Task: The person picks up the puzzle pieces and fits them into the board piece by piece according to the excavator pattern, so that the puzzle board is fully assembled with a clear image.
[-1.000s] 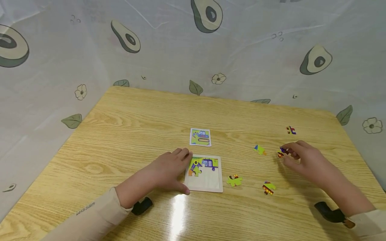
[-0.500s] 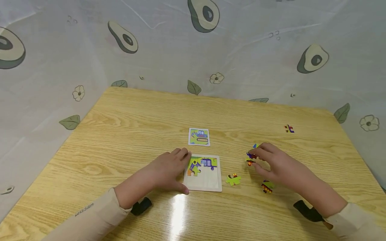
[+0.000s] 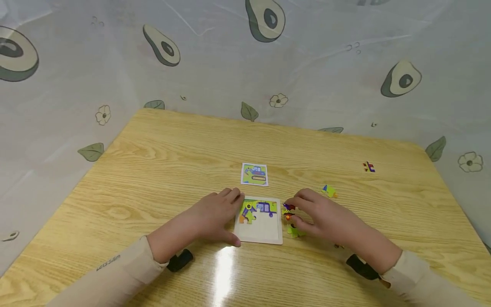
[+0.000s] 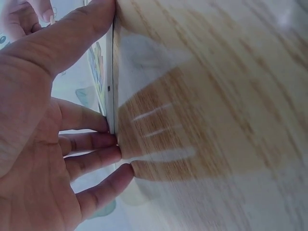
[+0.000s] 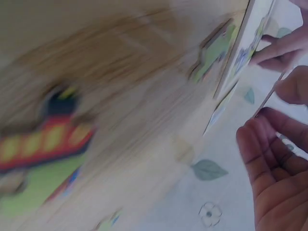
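Observation:
A small wooden puzzle tray (image 3: 264, 234) lies on the table with several pieces fitted along its top row. My left hand (image 3: 227, 217) rests flat against the tray's left edge (image 4: 110, 86), thumb at the near corner and fingers (image 4: 91, 159) along the side. My right hand (image 3: 294, 212) pinches a purple, red and yellow puzzle piece (image 3: 288, 209) just beyond the tray's right edge; in the right wrist view the piece (image 5: 269, 94) shows edge-on between the fingertips. A green piece (image 3: 294, 232) lies partly under that hand.
A picture card (image 3: 255, 174) lies behind the tray. Loose pieces sit to the right: a green one (image 3: 330, 191) and a small dark one (image 3: 369, 166) farther back. A blurred red and green piece (image 5: 43, 144) lies near the right wrist. An avocado-print cloth (image 3: 215, 64) hangs behind the table.
My right hand carried the pinched piece leftward from the table's right side to the tray's right edge. The left hand has stayed at the tray.

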Action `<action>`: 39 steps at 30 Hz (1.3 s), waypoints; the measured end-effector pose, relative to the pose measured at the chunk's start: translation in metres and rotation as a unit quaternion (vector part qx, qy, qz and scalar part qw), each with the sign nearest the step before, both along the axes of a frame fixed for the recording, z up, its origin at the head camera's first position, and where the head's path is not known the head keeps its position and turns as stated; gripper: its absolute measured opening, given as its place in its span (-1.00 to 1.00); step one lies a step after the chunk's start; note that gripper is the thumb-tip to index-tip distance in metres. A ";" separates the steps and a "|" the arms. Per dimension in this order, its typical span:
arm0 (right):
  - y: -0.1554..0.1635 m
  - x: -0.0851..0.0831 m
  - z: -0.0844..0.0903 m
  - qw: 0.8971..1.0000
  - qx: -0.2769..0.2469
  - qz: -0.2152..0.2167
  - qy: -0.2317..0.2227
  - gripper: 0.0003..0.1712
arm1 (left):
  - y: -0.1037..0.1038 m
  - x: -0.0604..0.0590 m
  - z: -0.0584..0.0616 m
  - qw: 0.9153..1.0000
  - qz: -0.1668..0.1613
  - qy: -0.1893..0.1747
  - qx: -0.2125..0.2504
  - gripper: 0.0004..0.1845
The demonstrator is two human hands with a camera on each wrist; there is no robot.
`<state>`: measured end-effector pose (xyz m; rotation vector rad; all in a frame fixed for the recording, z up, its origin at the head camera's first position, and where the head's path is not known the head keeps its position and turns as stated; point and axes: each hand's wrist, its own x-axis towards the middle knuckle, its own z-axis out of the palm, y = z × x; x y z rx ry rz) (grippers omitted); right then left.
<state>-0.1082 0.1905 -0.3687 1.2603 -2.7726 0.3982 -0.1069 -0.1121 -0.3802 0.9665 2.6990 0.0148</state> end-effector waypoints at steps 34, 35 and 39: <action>-0.058 -0.009 -0.015 0.994 0.067 0.051 -0.067 -0.68 | 0.000 -0.003 -0.002 1.000 0.000 0.007 -0.003 0.26; -0.059 -0.009 -0.015 0.994 0.068 0.052 -0.065 -0.69 | 0.001 -0.003 -0.002 1.000 -0.001 0.007 -0.003 0.26; -0.059 -0.009 -0.017 0.994 0.067 0.056 -0.059 -0.68 | 0.001 -0.003 -0.002 1.000 -0.004 0.010 -0.001 0.25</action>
